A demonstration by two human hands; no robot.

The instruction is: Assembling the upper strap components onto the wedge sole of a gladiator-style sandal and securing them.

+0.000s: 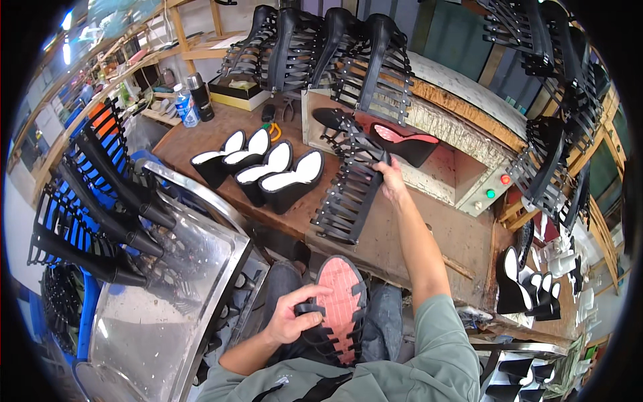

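My left hand [295,316] is closed at the edge of a shoe upper with a pink sole side [340,301], which rests sole up on my lap. It pinches one of the black straps folded around that edge. My right hand [390,177] reaches forward over the bench and grips a black strappy boot upper [355,194] by its side. This upper's many straps spread across the bench top. Several black wedge soles with white tops [268,167] stand to its left. Behind my right hand, a wedge with a pink top [407,137] sits in the opening of a box.
The worn wooden box [469,171] has red and green buttons. Black strappy boots [291,50] line its top and the back; more [110,194] lie on a metal-topped stand [221,268] at left. A bottle [186,107], flask [199,94] and yellow-handled scissors [273,129] stand or lie further back.
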